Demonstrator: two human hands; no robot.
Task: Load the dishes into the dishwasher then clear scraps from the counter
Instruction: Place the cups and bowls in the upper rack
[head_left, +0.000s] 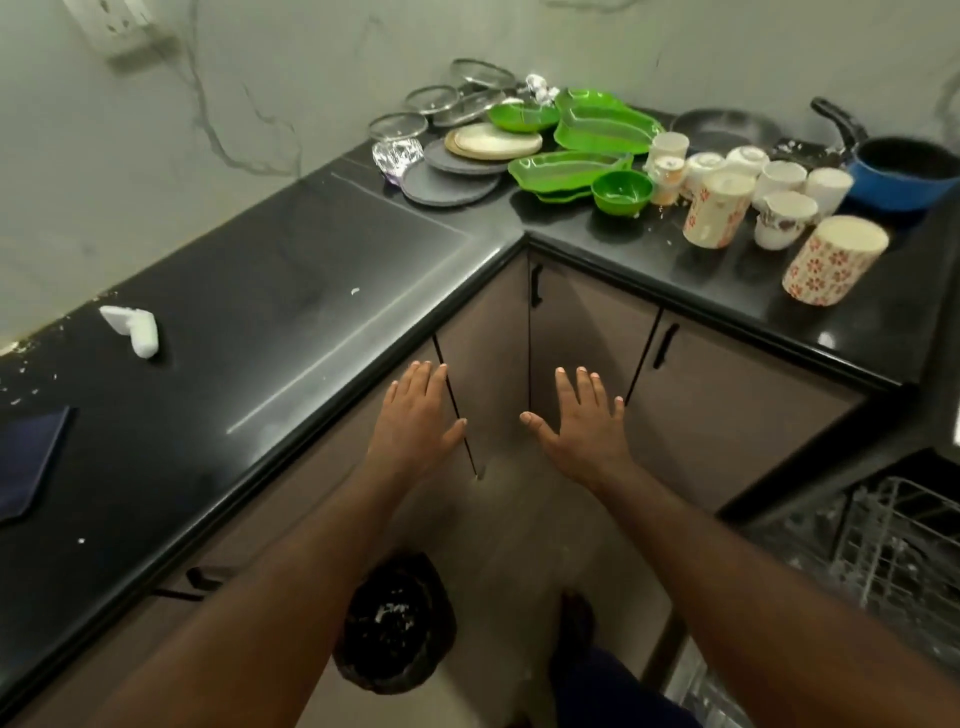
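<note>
My left hand (415, 413) and my right hand (582, 415) are stretched out flat, fingers straight, in front of the corner cabinet, holding nothing. On the black counter (311, 291) in the far corner stand dirty dishes: grey plates (449, 182), a beige plate (493, 140), green leaf-shaped trays (602, 130), a green bowl (622, 191), glass lids (431, 101), several upturned floral cups (717, 208) and a blue saucepan (906, 171). The open dishwasher rack (883, 540) shows at the lower right. White scraps (21, 384) dot the counter's left end.
A white sponge (132, 327) lies on the left counter, with a dark blue board (31, 457) near the left edge. A black-lined bin (395, 623) stands on the floor below my arms. A dark frying pan (727, 127) sits behind the cups.
</note>
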